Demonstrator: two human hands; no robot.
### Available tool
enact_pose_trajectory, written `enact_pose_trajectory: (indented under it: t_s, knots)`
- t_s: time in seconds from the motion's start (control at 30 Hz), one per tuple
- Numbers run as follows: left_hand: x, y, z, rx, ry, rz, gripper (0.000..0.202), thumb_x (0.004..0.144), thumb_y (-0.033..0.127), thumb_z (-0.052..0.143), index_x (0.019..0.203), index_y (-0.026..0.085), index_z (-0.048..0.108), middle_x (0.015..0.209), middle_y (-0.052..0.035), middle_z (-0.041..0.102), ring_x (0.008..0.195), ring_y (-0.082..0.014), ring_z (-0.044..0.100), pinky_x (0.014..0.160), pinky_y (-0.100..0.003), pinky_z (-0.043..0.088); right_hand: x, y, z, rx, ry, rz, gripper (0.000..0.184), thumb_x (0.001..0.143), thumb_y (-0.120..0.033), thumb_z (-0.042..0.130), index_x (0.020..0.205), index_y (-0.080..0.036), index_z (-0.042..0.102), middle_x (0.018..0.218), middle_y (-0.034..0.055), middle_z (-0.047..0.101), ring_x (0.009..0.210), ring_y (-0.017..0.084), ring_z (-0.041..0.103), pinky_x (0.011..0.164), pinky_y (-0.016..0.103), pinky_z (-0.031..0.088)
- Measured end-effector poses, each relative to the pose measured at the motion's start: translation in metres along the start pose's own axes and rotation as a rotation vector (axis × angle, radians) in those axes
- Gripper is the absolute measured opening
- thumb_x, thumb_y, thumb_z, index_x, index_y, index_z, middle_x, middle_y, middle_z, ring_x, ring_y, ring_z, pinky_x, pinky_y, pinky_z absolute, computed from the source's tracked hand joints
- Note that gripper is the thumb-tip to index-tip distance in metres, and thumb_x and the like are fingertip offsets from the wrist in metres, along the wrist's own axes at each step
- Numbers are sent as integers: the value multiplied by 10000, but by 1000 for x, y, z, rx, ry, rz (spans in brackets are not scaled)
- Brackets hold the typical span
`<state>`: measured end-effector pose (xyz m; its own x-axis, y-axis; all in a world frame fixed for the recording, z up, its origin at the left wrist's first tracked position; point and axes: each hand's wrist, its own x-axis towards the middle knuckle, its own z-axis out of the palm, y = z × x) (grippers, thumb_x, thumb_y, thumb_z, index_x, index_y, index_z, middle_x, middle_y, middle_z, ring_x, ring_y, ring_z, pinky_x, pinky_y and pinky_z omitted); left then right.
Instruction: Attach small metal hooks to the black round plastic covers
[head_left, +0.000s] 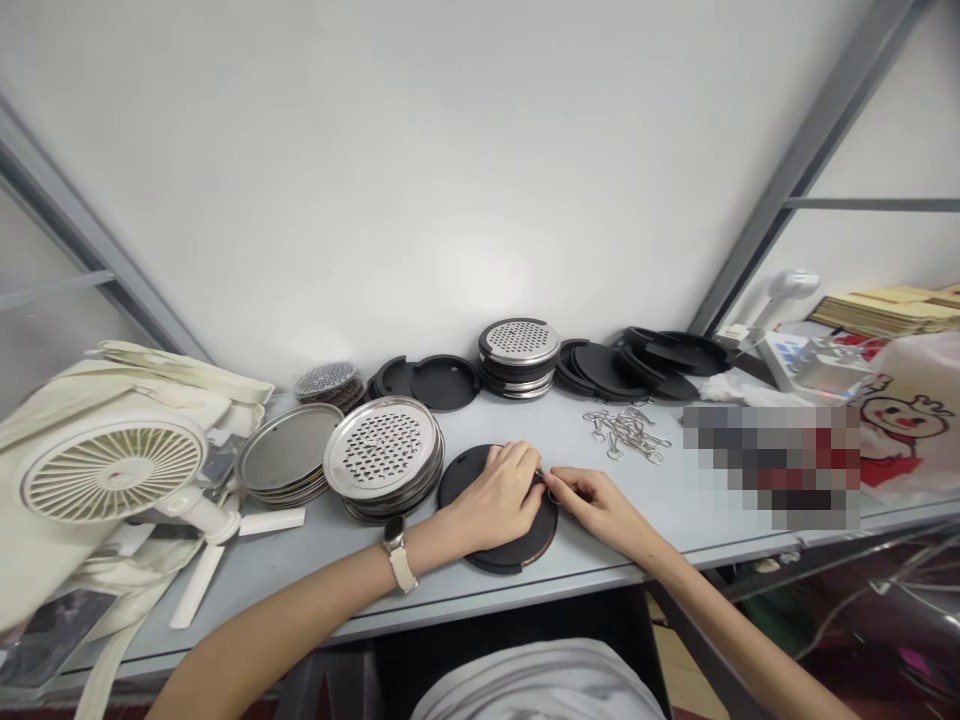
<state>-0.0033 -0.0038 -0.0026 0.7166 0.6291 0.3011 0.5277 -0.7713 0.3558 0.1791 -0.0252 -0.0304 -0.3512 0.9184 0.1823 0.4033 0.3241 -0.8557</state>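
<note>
A round black disc (471,472) lies flat on the grey bench in front of me. My left hand (501,494), with a watch on the wrist, rests on top of it with curled fingers, pressing it down at its right edge. My right hand (592,500) is pinched on a small metal hook at that same edge; the hook is mostly hidden by my fingertips. A loose pile of wire hooks (628,432) lies just beyond my right hand.
Left of the disc stand stacks of perforated metal plates (382,452) and plain metal plates (286,462). Black discs (444,382), a finished stack (519,356) and more black discs (637,366) line the wall. A white fan (112,470) sits at the far left.
</note>
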Motion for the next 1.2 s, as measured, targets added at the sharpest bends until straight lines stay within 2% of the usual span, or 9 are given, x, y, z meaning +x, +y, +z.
enact_pose_trajectory:
  t_s: [0.63,0.87,0.97,1.2]
  knots:
    - [0,-4,2,-82,7,-13,135,916,133,439,1038,190,434,1073,-58,511,1051,-212,479,939,-377,367,0,-3,1,-22,21,-6,428,975,-461,364,639,-198,390,600,-52,313,550,108,323,513,232,290]
    - [0,-3,0,-90,-12,-3,104,931,144,421,1015,197,454,1051,-51,521,1031,-208,491,926,-372,367,-2,-4,-1,-15,97,23,436,975,-474,359,631,-206,370,555,-51,332,520,108,323,478,234,294]
    - [0,-1,-2,-81,-19,8,117,927,135,407,1015,192,458,1050,-56,524,1031,-212,494,930,-374,362,-3,-3,1,-60,53,-21,426,975,-457,373,632,-204,373,576,-46,358,543,110,346,496,233,306]
    - [-1,0,-2,-66,-8,19,152,921,126,408,1044,193,467,1066,-53,519,1029,-194,487,930,-345,360,-4,-3,4,-168,74,-44,352,988,-392,358,712,-199,460,609,-37,463,558,127,422,539,236,342]
